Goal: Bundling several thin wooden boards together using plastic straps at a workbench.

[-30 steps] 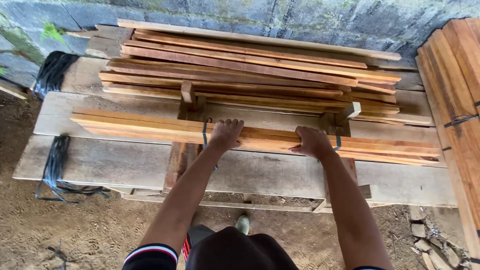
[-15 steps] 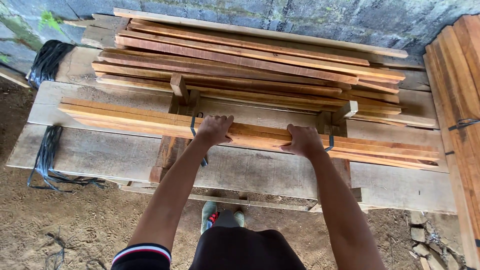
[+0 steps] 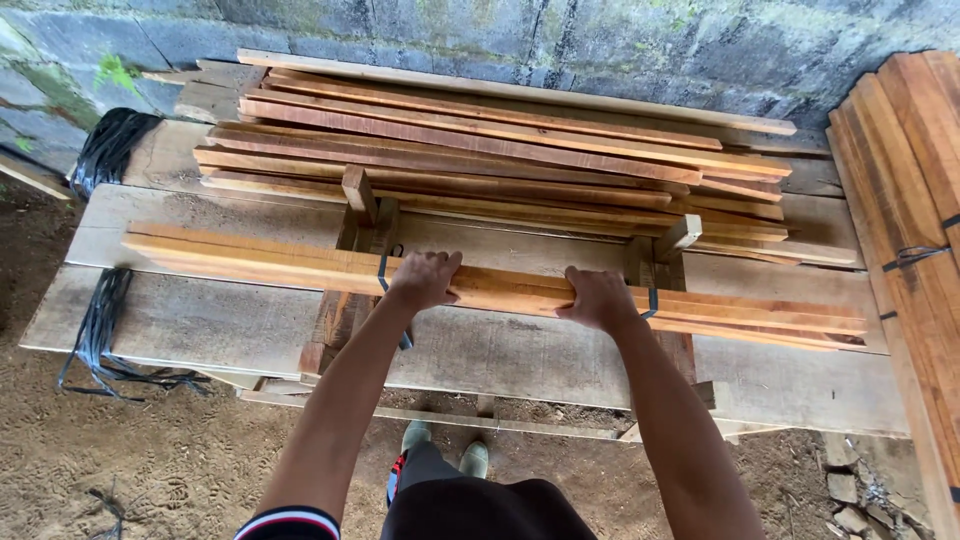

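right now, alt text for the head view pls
Both hands, left hand and right hand, grip a bundle of long wooden slats lying across a plank workbench. More slats are stacked behind, against a stone wall.

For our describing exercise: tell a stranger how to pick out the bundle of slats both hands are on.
Find the grey plank bench before the stone wall. On its near side lies the bundle of slats, with the left hand and right hand on it. Unlike the bigger stack behind, it lies alone, nearest the person.
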